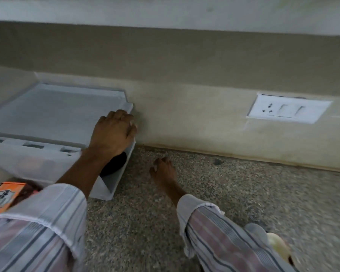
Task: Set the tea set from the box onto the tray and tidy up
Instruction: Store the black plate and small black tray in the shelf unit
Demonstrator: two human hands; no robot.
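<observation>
A translucent white plastic box [114,179] stands on the speckled stone counter at the left, against the wall. Its flat white lid [53,112] lies on top. My left hand [112,134] rests palm down on the lid's right front corner, fingers curled over the edge. A dark round shape [114,163] shows through the box's right side wall. My right hand [162,169] hovers low over the counter just right of the box, fingers loosely bent, holding nothing. No tea set or tray is in sight. The picture is blurred by motion.
An orange carton [2,197] sits at the left edge, in front of the box. A white wall socket with switches [289,110] is set in the beige wall at the right. The speckled counter [243,203] stretches rightward. A pale rounded object [277,244] shows at the lower right.
</observation>
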